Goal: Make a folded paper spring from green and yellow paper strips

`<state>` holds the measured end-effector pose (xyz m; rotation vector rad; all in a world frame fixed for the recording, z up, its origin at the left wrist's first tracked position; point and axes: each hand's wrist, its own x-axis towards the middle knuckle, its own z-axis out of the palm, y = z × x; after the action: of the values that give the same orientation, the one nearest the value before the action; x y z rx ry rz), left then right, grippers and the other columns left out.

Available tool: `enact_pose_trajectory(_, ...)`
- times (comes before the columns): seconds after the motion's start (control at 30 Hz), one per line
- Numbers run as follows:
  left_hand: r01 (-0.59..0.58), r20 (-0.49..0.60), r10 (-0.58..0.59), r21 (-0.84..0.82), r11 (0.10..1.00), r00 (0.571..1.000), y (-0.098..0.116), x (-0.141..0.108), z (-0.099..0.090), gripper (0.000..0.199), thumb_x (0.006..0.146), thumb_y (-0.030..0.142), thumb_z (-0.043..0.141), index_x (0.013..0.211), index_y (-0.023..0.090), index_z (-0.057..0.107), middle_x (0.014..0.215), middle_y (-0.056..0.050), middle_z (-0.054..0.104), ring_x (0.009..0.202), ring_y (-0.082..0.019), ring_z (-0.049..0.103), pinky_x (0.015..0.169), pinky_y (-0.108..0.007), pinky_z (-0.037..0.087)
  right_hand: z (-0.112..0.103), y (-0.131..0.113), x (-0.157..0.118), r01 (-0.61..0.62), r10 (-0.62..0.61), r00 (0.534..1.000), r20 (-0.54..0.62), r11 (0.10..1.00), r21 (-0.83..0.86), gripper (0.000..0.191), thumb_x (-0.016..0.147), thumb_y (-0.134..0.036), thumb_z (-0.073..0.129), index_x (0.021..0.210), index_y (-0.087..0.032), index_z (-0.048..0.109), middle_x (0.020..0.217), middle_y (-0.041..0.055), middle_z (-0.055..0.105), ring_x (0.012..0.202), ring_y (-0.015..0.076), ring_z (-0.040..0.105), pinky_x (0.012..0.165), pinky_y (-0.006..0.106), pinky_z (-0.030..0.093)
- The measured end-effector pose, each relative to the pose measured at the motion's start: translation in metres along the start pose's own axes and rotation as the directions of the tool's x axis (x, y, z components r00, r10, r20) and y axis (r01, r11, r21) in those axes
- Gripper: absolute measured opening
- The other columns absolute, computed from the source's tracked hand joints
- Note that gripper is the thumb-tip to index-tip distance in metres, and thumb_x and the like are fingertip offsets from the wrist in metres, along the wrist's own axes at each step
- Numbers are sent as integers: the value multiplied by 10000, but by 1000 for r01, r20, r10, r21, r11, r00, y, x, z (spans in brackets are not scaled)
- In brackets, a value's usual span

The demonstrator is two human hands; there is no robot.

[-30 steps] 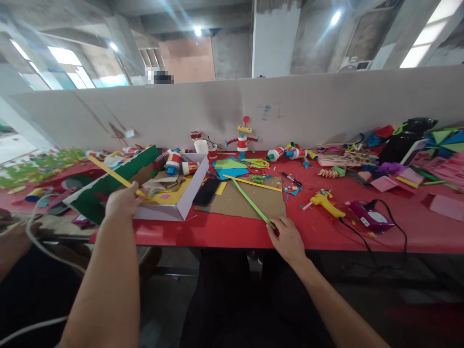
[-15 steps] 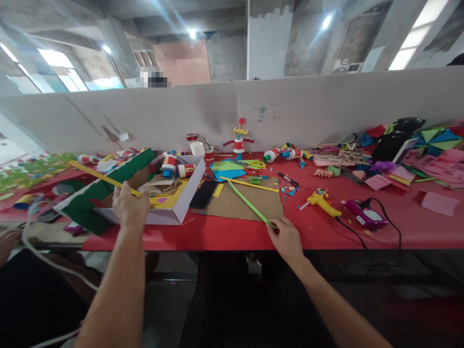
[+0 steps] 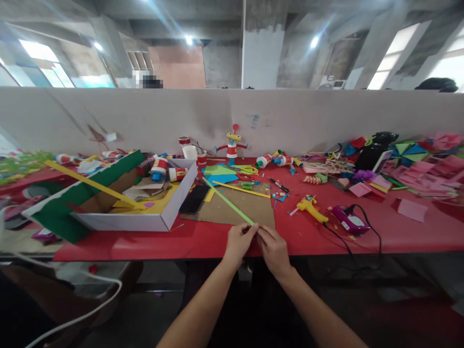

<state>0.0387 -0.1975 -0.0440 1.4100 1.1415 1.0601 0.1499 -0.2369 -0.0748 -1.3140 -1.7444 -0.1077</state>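
A long green paper strip (image 3: 229,202) slants over the cardboard sheet (image 3: 217,215), its near end pinched by both hands. My left hand (image 3: 239,241) is closed on that end, thumb and fingers together. Right beside it, my right hand (image 3: 272,245) is also closed on the strip, the fingertips of both hands meeting. A yellow paper strip (image 3: 241,189) and a small green coiled paper spring (image 3: 247,185) lie on the cardboard. Another yellow strip (image 3: 94,184) leans across the white and green box (image 3: 134,221) to the left.
A black phone (image 3: 195,199) lies by the box. Scissors (image 3: 250,169) rest behind the cardboard, near a paper-cup robot figure (image 3: 231,151). At right are a yellow glue gun (image 3: 311,211), a purple power box (image 3: 350,220) with a black cord, and piles of pink paper (image 3: 435,169).
My left hand has let go of the yellow strip, now leaning in the box, and has come right to grip the green strip's near end beside my right hand.
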Motion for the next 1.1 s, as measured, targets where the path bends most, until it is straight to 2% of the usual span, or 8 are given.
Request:
enact_pose_trajectory(0.13,132,18,-133,-311,941,991,-6,12,-13,301,602,426,698,593,135,622,519,23,543,505,-85,448,510,-216,328,-5,6,7,89,-93,989,111,995,44,269,892,-221,437,1084,-213,626,1056,70,653,966,160,608,860,285,483)
enact_pose_trajectory(0.2,112,-20,-127,-357,927,992,-10,18,-21,299,599,411,711,584,131,606,508,29,524,490,-73,431,501,-211,319,-9,16,26,92,-98,967,237,995,36,244,888,-269,452,1030,-246,649,1064,41,658,953,153,616,835,263,481)
enact_pose_trajectory(0.27,36,-83,-70,-356,934,994,-13,23,-27,293,623,402,701,598,129,599,527,25,537,506,-72,448,513,-206,331,-12,32,57,-42,73,944,322,994,-103,260,900,-262,415,1000,-237,654,1003,31,680,921,146,620,816,247,466)
enact_pose_trajectory(0.33,-32,-121,-16,-387,922,993,-15,27,-31,277,653,399,683,677,134,604,609,4,598,573,-91,515,568,-211,376,-11,54,93,-164,307,871,384,918,-361,279,886,-208,411,1061,-211,628,1050,53,666,966,166,600,849,267,437)
enact_pose_trajectory(0.53,-48,-115,-7,-469,882,993,-18,29,-33,266,736,413,605,795,171,511,665,-9,642,591,-120,595,595,-238,432,11,108,151,-242,456,771,443,855,-460,123,739,-171,603,817,-157,697,936,119,685,992,245,579,898,334,388)
enact_pose_trajectory(0.7,-78,-114,30,-450,889,993,-18,27,-33,235,741,383,611,815,170,545,697,-10,648,605,-118,603,573,-225,432,18,116,151,-368,519,738,431,845,-388,78,666,-100,631,676,-160,680,835,101,693,915,237,607,826,302,421)
enact_pose_trajectory(0.83,-76,-110,28,-465,882,994,-16,26,-34,249,728,383,624,803,146,637,766,-43,664,677,-134,606,621,-246,449,14,105,145,-500,543,762,354,840,-212,140,682,-113,598,786,-167,674,845,77,691,858,209,622,762,289,449)
enact_pose_trajectory(1.1,-101,-136,52,-381,919,989,-20,26,-35,235,649,311,703,800,131,693,648,-25,645,570,-91,531,504,-202,361,13,72,82,-686,619,725,300,687,239,204,770,-288,518,886,-135,585,689,41,650,610,141,628,550,238,498)
